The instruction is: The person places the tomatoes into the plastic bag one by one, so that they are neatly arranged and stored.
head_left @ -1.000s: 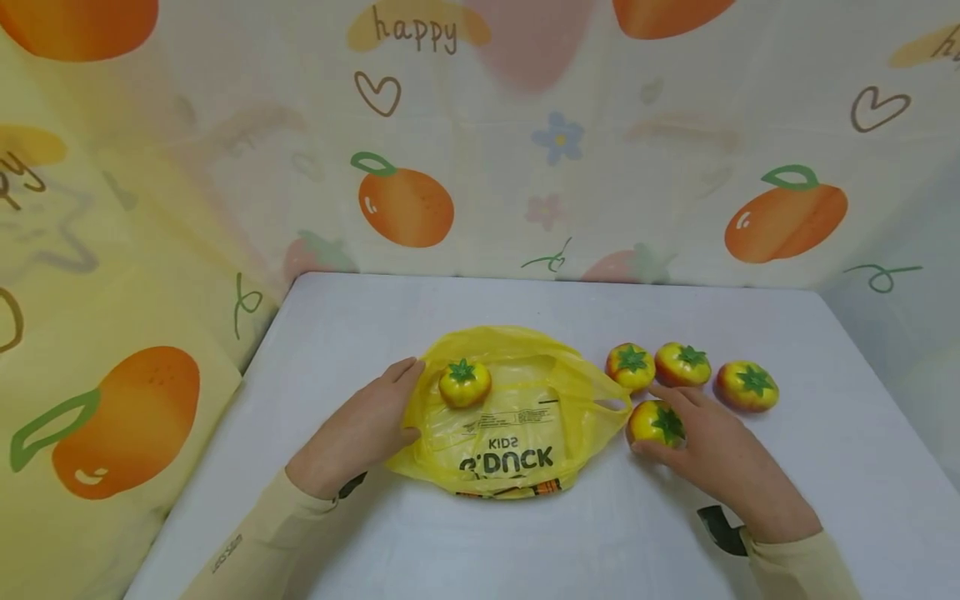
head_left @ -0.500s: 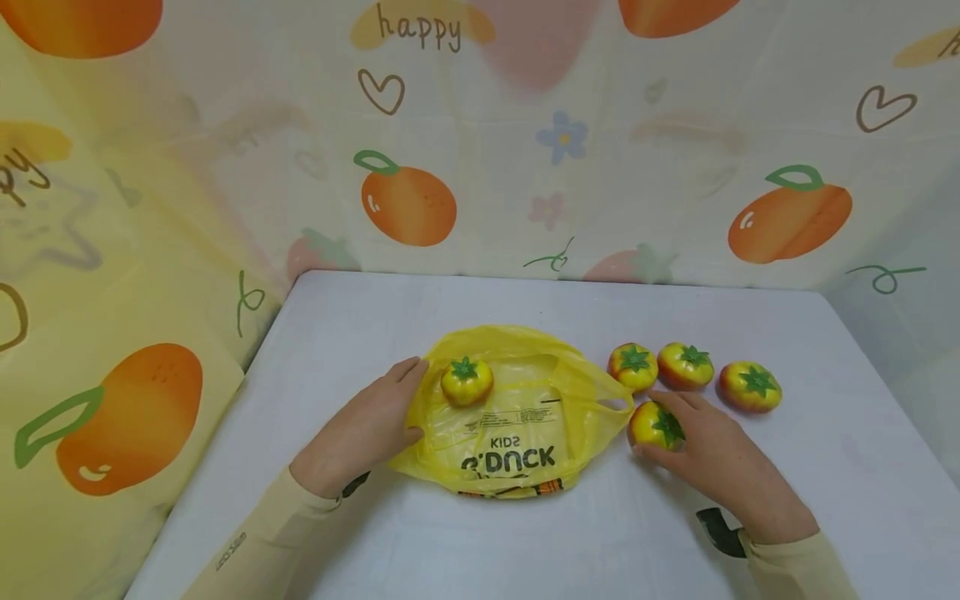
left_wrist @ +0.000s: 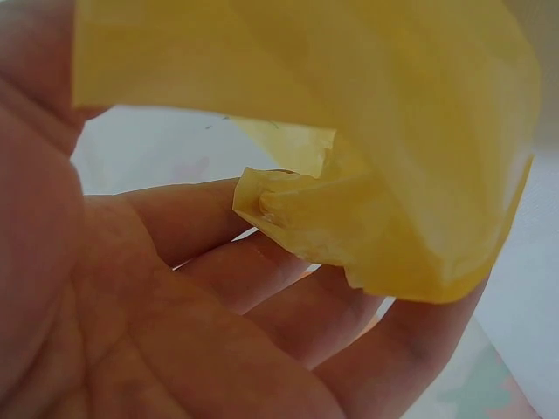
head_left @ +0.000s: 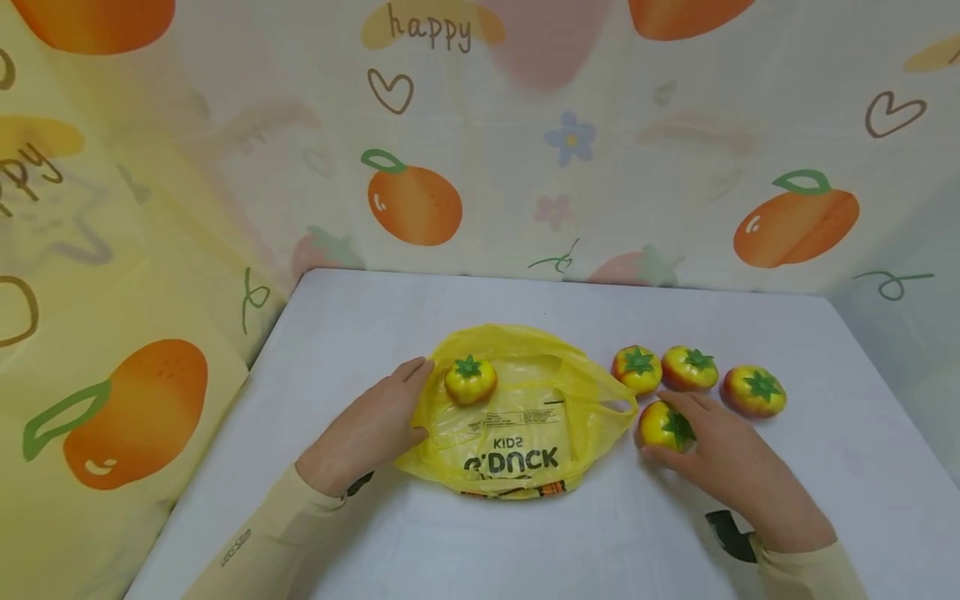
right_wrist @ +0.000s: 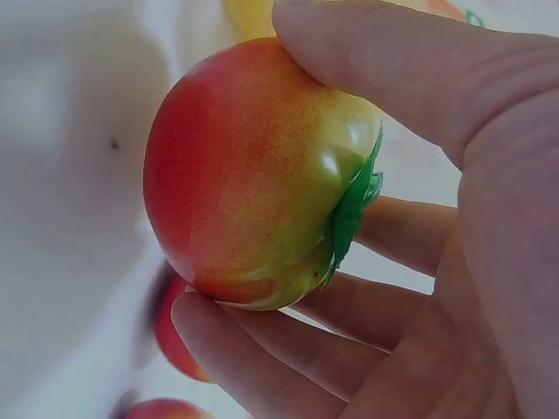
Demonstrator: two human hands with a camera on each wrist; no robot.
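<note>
A yellow plastic bag (head_left: 525,417) lies flat on the table with upside-down lettering on it. One red-and-yellow tomato (head_left: 470,381) with a green leafy top sits on the bag's left part. At the bag's left edge is my left hand (head_left: 367,433); in the left wrist view the bag's film rests against the spread, slightly bent fingers (left_wrist: 332,314). My right hand (head_left: 723,450) holds another tomato (right_wrist: 253,183) between thumb and fingers, just right of the bag's handle. I cannot tell whether this tomato touches the table.
Behind the right hand stand three more tomatoes: one by the bag's handle (head_left: 637,370), a middle tomato (head_left: 689,368) and a right tomato (head_left: 753,391). The white table (head_left: 465,550) meets a fruit-printed curtain (head_left: 495,167) at the back and left.
The view shifts slightly, so everything sits a little further right. The hands, the bag and the tomatoes otherwise keep nearly the same places, with the right hand still holding its tomato.
</note>
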